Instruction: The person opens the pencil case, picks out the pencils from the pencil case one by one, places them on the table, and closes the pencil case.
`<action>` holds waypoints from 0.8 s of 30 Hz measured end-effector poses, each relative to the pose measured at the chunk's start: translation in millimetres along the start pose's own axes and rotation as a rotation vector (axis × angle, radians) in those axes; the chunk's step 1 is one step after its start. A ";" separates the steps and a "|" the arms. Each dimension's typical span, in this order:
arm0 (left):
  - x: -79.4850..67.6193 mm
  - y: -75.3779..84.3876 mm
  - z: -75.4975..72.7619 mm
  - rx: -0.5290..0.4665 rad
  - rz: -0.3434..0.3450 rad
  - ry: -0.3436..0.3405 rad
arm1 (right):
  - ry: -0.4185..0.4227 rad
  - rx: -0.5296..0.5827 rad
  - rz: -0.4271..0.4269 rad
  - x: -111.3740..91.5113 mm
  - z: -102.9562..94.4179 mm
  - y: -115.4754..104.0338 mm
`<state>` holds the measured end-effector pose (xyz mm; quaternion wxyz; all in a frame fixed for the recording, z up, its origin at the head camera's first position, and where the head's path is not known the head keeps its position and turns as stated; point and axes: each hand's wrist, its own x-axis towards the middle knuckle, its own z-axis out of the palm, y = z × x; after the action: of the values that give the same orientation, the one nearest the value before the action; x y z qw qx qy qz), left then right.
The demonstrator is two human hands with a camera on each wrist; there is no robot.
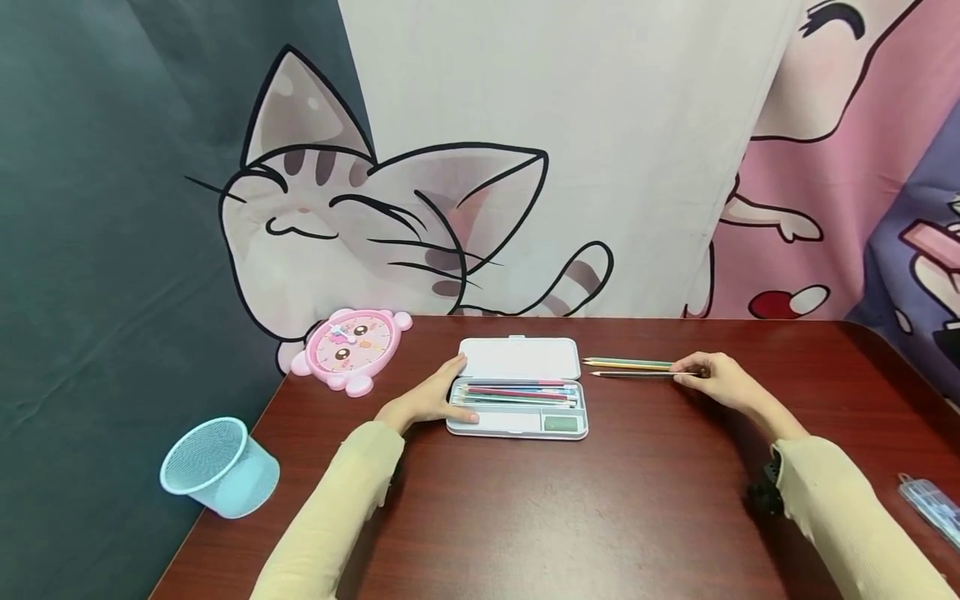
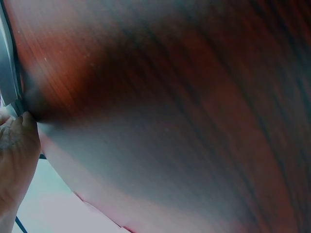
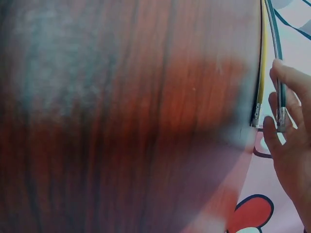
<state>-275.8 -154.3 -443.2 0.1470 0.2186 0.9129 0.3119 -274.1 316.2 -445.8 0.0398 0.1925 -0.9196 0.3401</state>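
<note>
A white pencil case lies on the table with its lid folded back. Several pencils fill its upper compartment. My left hand grips the case's left side, fingers by the lid and thumb over the near compartment; only part of that hand shows in the left wrist view. Right of the case, my right hand holds the end of a green pencil between fingers and thumb. Alongside are a yellow pencil and a dark pencil, partly behind the hand in the head view.
A pink clock with a bear-like outline lies at the table's far left. Near the left edge a light blue mesh basket leans at a tilt. A clear blue case sits at the right edge. Cartoon cloth hangs behind the brown table.
</note>
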 end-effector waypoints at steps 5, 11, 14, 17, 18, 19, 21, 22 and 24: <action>0.1 0.0 0.6 0.015 0.002 -0.005 | 0.023 -0.103 -0.057 2.3 2.2 -1.6; 0.3 0.6 1.8 0.019 0.004 -0.007 | 0.050 -0.217 -0.109 4.8 3.9 -1.1; 0.4 0.6 2.2 0.020 -0.002 -0.010 | 0.075 -0.254 -0.100 5.8 4.8 -1.9; 0.4 0.9 2.2 0.020 -0.005 -0.011 | 0.094 -0.274 -0.065 6.7 6.3 -2.4; 0.4 1.1 2.0 0.019 -0.007 -0.012 | 0.100 -0.275 -0.055 7.3 6.9 -2.8; 0.3 1.3 1.6 0.020 -0.010 -0.013 | 0.107 -0.278 -0.046 8.1 7.6 -3.4; 0.1 1.9 0.7 0.017 -0.015 -0.013 | 0.123 -0.273 -0.047 10.2 9.7 -6.7; -0.2 2.2 0.1 0.014 -0.018 -0.014 | 0.126 -0.266 -0.052 11.7 11.1 -9.6; -0.7 2.9 -1.1 0.009 -0.026 -0.016 | 0.138 -0.244 -0.079 15.8 16.4 -17.7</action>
<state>-274.8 -153.1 -440.4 0.1572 0.2101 0.9158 0.3041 -281.0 288.2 -444.4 0.1396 0.1983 -0.9409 0.2363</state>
